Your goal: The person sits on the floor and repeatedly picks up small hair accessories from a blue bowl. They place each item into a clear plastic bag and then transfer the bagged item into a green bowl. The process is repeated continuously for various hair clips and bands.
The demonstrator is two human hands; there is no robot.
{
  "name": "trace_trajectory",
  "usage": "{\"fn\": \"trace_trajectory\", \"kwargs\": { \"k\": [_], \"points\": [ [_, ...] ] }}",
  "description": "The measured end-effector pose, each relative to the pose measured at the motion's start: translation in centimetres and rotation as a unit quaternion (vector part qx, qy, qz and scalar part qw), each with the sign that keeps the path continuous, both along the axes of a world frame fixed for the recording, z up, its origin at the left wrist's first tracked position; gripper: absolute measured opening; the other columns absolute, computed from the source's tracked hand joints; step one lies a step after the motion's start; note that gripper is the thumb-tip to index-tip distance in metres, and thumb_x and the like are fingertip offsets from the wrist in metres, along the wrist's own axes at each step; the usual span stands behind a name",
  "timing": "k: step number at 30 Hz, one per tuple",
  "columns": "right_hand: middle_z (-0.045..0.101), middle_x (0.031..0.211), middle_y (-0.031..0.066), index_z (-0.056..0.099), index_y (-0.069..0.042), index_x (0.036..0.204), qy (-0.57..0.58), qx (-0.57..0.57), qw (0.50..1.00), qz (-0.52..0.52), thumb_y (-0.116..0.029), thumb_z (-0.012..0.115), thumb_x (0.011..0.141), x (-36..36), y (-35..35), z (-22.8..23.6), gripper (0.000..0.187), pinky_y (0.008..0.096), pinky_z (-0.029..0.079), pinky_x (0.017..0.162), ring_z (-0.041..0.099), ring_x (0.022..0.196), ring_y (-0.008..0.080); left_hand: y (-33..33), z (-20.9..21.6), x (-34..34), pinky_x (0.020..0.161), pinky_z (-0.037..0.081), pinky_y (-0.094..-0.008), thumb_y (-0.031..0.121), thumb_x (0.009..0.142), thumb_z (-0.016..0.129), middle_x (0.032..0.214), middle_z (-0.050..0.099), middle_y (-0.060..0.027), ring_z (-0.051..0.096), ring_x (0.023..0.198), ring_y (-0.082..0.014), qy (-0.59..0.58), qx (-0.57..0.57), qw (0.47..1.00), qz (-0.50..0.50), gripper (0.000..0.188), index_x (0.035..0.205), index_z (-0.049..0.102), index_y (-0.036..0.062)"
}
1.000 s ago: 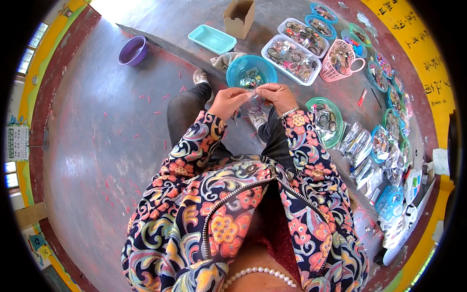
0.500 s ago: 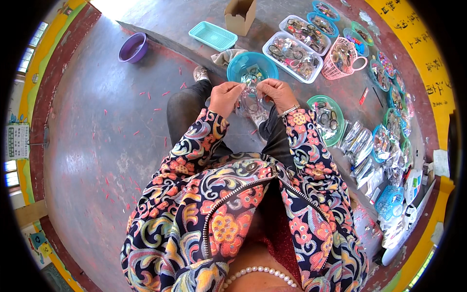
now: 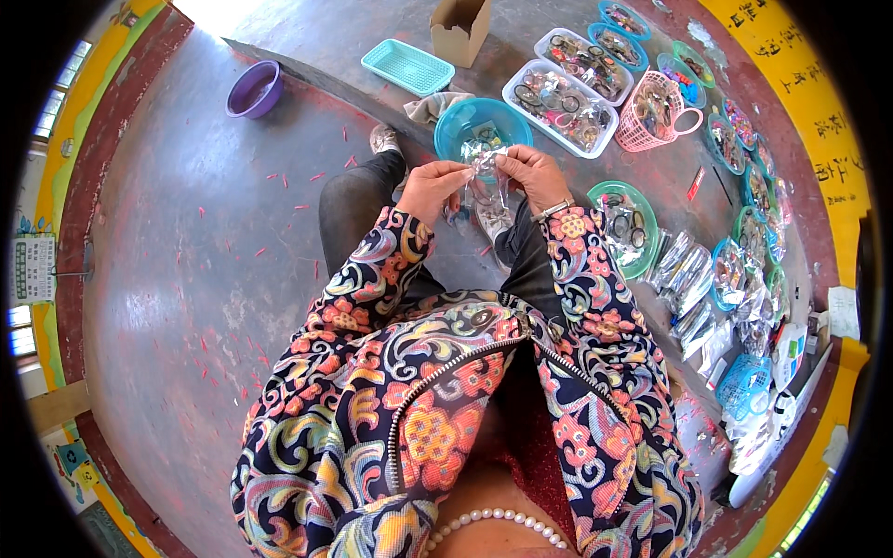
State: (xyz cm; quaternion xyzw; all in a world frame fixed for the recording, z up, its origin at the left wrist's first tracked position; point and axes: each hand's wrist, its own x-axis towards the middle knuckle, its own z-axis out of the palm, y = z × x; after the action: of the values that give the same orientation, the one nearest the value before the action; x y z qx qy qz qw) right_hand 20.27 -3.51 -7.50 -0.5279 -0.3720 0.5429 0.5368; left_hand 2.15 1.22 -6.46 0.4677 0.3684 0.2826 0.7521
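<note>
Between my hands hangs a small clear plastic bag (image 3: 487, 169), pinched at its top edge from both sides. My left hand (image 3: 433, 189) grips its left side with thumb and forefinger. On the other side my right hand (image 3: 537, 179) pinches it the same way. Glare on the film hides whatever may be inside. Just beyond my fingers stands a teal basin (image 3: 507, 116) with several small packed items at its bottom. A green round basket (image 3: 637, 200) with dark rings in clear wrap is close to my right sleeve.
White trays (image 3: 595, 149) of rings and small pieces and a pink basket (image 3: 640, 139) stand ahead to the right. Stacked plastic packets (image 3: 684, 274) lie at the right. A mint tray (image 3: 409, 79), a cardboard box (image 3: 460, 56) and a purple tub (image 3: 234, 110) are farther off.
Both hands still pinch the bag. Its top has risen slightly and bunched between my fingers, catching more light. The surroundings look the same.
</note>
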Motion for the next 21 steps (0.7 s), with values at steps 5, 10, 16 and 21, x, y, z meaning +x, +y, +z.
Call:
{"fn": "trace_trajectory", "kwargs": {
  "k": [5,10,16,21],
  "points": [
    [0.056,0.067,-0.0023,0.062,-0.004,0.079,0.005,-0.007,1.0,0.021,-0.02,0.064,0.076,-0.23,-0.14,0.32,0.017,0.0186,0.037,0.05,0.047,0.056,0.0054,0.02,-0.7,-0.11,0.041,0.038,-0.0187,0.011,0.079,0.058,0.067,0.058,-0.0037,0.047,0.046,-0.0064,-0.004,0.03,0.999,0.018,0.018,0.088,0.06,-0.005],
    [0.057,0.067,-0.0017,0.063,-0.003,0.08,0.018,-0.017,1.0,0.017,-0.02,0.065,0.075,-0.07,-0.16,0.06,0.018,0.0188,0.037,0.05,0.047,0.056,0.0055,-0.18,-0.47,0.05,0.041,0.039,-0.0192,0.011,0.079,0.057,0.069,0.058,-0.0037,0.048,0.046,-0.0068,0.004,0.051,0.998,0.023,0.018,0.089,0.06,-0.0048],
    [0.059,0.069,-0.0011,0.064,-0.003,0.084,0.023,-0.011,1.0,0.006,-0.018,0.064,0.075,0.02,-0.08,-0.35,0.018,0.0184,0.037,0.052,0.048,0.058,0.0052,-0.02,-0.76,-0.12,0.041,0.039,-0.0194,0.011,0.08,0.057,0.068,0.057,-0.0036,0.048,0.046,-0.007,0.014,0.071,0.997,0.019,0.018,0.09,0.06,-0.0042],
    [0.058,0.067,-0.0008,0.064,-0.002,0.082,0.013,-0.011,1.0,0.005,-0.017,0.064,0.075,0.02,-0.09,-0.4,0.017,0.0195,0.037,0.051,0.048,0.057,0.0056,-0.14,-0.49,0.2,0.04,0.037,-0.0197,0.011,0.079,0.058,0.063,0.056,-0.0029,0.047,0.044,-0.007,0.028,0.069,0.997,0.032,0.018,0.086,0.06,-0.0049]
  ]
}}
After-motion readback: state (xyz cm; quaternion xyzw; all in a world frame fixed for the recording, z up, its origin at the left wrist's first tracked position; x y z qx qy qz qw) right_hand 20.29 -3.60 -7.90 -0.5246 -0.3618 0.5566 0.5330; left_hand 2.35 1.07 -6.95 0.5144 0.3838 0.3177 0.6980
